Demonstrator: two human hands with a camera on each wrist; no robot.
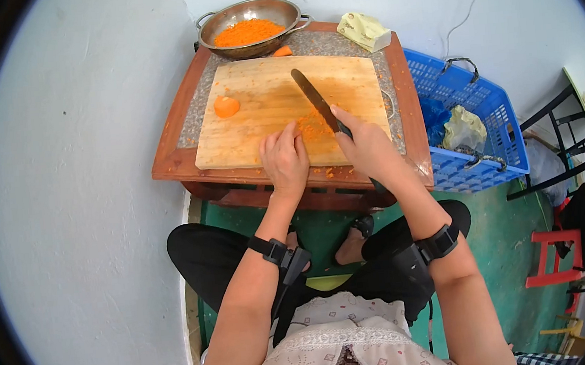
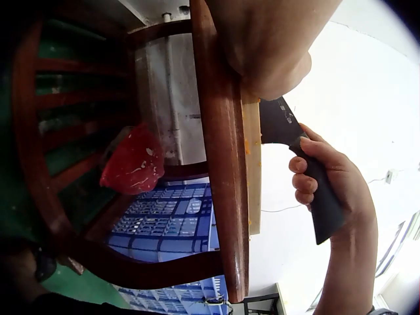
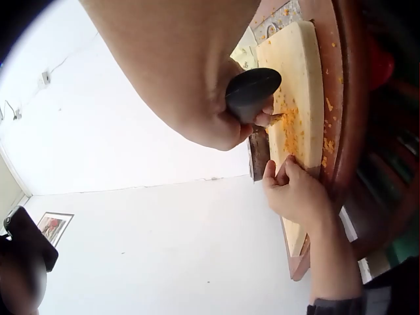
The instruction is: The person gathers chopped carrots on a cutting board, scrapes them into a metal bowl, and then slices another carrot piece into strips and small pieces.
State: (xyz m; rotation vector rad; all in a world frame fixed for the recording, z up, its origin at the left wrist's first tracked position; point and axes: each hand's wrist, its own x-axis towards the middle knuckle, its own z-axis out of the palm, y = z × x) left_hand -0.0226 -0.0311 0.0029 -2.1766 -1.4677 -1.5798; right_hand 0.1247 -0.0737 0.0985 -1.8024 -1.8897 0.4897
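Note:
My right hand [image 1: 371,146] grips the black handle of a kitchen knife [image 1: 311,96], its dark blade slanting up and left over the wooden cutting board [image 1: 350,83]. Chopped carrot bits [image 1: 314,126] lie beside the blade. On the board's near edge rests my left hand [image 1: 285,161], fingers loosely bent, fingertips next to the bits in the right wrist view; nothing shows between them. An orange carrot chunk [image 1: 226,106] sits on the board's left side. In the left wrist view, my left hand hides part of the blade.
A two-handled metal pan [image 1: 260,48] with chopped carrot [image 1: 248,32] stands at the table's back left, a carrot piece [image 1: 282,51] by it. A crumpled yellowish packet [image 1: 364,31] lies back right. Right of the table is a blue plastic basket [image 1: 469,170]; a red stool [image 1: 553,257] stands farther off.

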